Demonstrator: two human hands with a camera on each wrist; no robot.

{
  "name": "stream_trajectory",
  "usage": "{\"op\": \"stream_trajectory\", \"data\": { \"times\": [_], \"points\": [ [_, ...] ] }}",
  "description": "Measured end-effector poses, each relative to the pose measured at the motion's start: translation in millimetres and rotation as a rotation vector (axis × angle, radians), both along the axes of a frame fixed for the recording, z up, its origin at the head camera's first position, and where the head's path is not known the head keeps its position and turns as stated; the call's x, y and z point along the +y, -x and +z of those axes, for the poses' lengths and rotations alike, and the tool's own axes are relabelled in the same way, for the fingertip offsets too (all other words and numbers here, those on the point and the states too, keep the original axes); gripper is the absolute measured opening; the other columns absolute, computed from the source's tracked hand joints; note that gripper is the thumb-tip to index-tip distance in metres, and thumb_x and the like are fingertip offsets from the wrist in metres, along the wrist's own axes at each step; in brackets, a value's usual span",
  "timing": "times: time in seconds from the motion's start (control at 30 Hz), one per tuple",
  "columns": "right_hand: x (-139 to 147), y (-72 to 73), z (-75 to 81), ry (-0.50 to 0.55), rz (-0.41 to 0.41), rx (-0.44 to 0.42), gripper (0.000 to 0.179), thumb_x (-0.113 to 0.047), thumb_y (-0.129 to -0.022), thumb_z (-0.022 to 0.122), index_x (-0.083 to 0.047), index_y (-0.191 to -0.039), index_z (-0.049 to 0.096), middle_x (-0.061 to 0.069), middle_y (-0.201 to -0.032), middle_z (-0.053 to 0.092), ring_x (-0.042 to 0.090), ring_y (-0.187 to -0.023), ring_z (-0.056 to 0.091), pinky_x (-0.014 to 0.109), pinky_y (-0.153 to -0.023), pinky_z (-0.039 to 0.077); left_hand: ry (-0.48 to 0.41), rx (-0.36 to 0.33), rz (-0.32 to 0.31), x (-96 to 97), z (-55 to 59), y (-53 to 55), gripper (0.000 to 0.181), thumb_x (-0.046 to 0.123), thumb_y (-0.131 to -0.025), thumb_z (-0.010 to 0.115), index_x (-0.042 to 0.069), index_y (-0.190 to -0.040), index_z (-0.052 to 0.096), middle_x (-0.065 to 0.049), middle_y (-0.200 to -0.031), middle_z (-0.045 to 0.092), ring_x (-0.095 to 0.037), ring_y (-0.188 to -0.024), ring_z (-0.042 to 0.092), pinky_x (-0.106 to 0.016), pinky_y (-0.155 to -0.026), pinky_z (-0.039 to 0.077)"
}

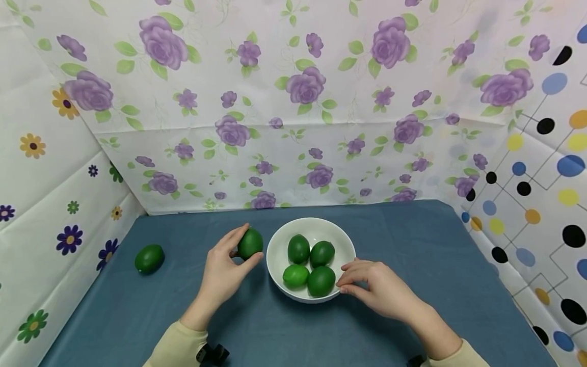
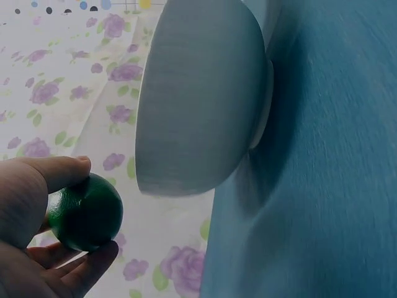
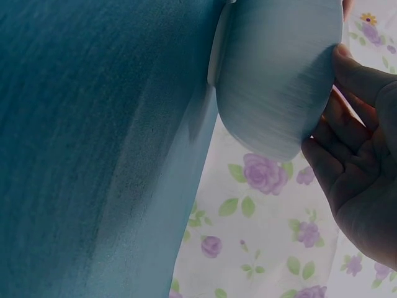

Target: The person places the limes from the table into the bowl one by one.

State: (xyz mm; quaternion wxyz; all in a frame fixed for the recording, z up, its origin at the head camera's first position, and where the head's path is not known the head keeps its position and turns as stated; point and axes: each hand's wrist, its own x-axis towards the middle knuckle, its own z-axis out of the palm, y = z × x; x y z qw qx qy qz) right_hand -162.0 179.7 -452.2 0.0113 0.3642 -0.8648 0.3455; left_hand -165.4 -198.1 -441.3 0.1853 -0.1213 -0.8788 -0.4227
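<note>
My left hand (image 1: 224,270) grips a dark green lime (image 1: 250,244) between thumb and fingers, just left of the white bowl (image 1: 273,266). In the left wrist view the held lime (image 2: 87,212) hangs beside the bowl's outer wall (image 2: 198,105), apart from it. Inside the bowl lie several limes; a lighter green lime (image 1: 295,276) sits front left, against a darker lime (image 1: 321,281). My right hand (image 1: 378,285) holds the bowl's right side by the rim. Seen from the right wrist, thumb and curled fingertips touch the bowl (image 3: 279,74).
Another green lime (image 1: 150,259) lies alone on the blue cloth (image 1: 183,239) at the left. A flower-print sheet (image 1: 275,168) rises behind the table. Patterned sheets stand at the left (image 1: 55,204) and right (image 1: 541,214) sides.
</note>
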Motion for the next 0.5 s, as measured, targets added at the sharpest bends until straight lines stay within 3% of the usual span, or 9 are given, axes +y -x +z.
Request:
{"op": "stream_trajectory", "data": {
  "times": [0.5],
  "points": [
    [-0.3, -0.7, 0.8, 0.01, 0.009, -0.001, 0.011, -0.023, -0.098, 0.081, -0.027, -0.107, 0.085, -0.021, -0.107, 0.076, 0.022, -0.123, 0.07, 0.045, -0.119, 0.045, -0.044, 0.026, -0.071, 24.8, 1.3, -4.6, 0.073, 0.022, -0.091, 0.09, 0.01, -0.156, 0.058, -0.013, -0.154, 0.057, -0.027, -0.124, 0.068, -0.045, -0.089, 0.063]
  ]
}}
